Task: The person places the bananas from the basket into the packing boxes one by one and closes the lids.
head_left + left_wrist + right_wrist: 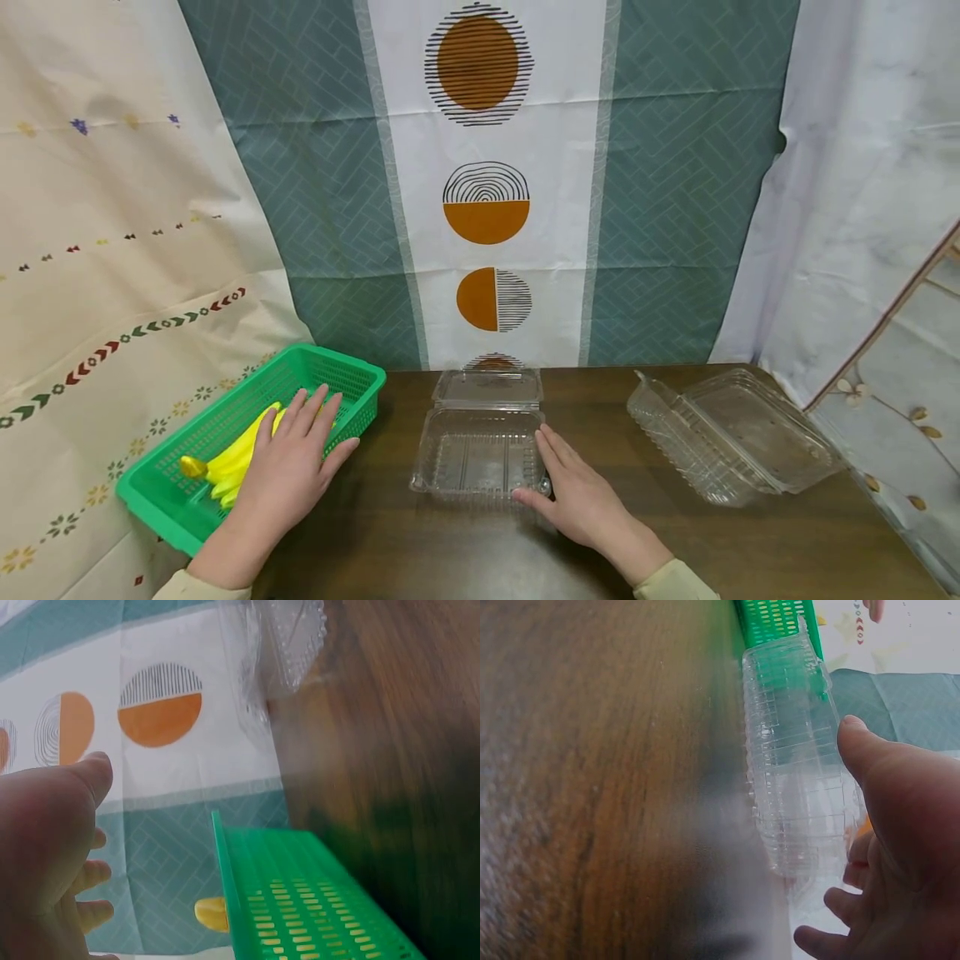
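My left hand hovers over a green plastic basket, its fingers spread and nothing in its grasp. Beneath it in the basket lie yellow bananas, partly hidden by the hand. In the left wrist view a yellow tip shows past the basket's rim. A clear plastic clamshell container stands in the middle of the table with its lid folded back. My right hand is at the container's right side, fingers extended and thumb near the front rim. Whether it touches the container I cannot tell.
A second clear clamshell container, also opened out, sits tilted on the right of the brown wooden table. A patterned curtain hangs at the table's back edge, with cloths on both sides.
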`<state>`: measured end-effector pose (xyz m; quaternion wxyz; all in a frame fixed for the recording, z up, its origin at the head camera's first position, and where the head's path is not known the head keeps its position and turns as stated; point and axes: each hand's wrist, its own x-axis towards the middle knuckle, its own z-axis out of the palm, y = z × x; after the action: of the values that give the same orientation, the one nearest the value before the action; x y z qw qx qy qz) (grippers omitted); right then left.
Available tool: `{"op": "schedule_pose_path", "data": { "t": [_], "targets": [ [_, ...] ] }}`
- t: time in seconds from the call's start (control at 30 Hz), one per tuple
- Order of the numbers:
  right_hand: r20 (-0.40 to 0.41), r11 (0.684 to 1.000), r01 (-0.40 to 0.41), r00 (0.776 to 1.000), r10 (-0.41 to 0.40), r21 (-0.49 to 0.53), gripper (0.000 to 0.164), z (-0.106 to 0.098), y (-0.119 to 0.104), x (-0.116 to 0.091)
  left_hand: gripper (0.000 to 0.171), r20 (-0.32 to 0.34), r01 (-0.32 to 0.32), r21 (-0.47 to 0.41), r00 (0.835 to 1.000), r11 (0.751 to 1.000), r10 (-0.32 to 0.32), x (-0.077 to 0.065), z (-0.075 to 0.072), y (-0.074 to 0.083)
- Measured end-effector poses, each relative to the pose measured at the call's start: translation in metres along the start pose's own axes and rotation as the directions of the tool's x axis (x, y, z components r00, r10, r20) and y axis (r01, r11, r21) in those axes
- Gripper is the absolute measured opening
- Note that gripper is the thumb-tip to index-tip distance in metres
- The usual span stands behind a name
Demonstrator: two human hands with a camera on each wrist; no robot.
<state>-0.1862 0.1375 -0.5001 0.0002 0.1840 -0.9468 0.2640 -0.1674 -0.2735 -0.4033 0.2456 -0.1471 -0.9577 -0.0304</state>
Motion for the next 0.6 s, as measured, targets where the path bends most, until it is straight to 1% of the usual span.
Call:
{"op": "schedule_pose_path", "data": {
  "t": [0.13, 0.3, 0.43, 0.6],
  "targets": [
    [-0.007, 1.0, 0.003, 1.0, -0.003, -0.003, 0.101, 0.001, 0.0, 0.0, 0.073, -0.012, 0.004, 0.006, 1.0, 1.0, -0.004, -0.002, -0.001, -0.009],
    [-0.013, 1.0, 0.006, 1.0, -0.006, 0.01, 0.101, 0.001, 0.0, 0.0, 0.071, -0.008, 0.016, 0.013, 1.0, 1.0, -0.015, -0.004, -0.001, -0.02],
    [0.007, 1.0, -0.006, 1.0, 0.005, 0.018, 0.101, 0.001, 0.0, 0.0, 0.071, 0.012, 0.034, 0.003, 0.999, 0.999, -0.034, -0.006, -0.001, -0.027],
    [0.005, 1.0, -0.006, 1.0, 0.006, 0.013, 0.102, 0.002, 0.0, 0.0, 0.075, 0.057, 0.069, -0.004, 0.996, 0.998, -0.068, -0.01, -0.001, -0.036]
  ]
}}
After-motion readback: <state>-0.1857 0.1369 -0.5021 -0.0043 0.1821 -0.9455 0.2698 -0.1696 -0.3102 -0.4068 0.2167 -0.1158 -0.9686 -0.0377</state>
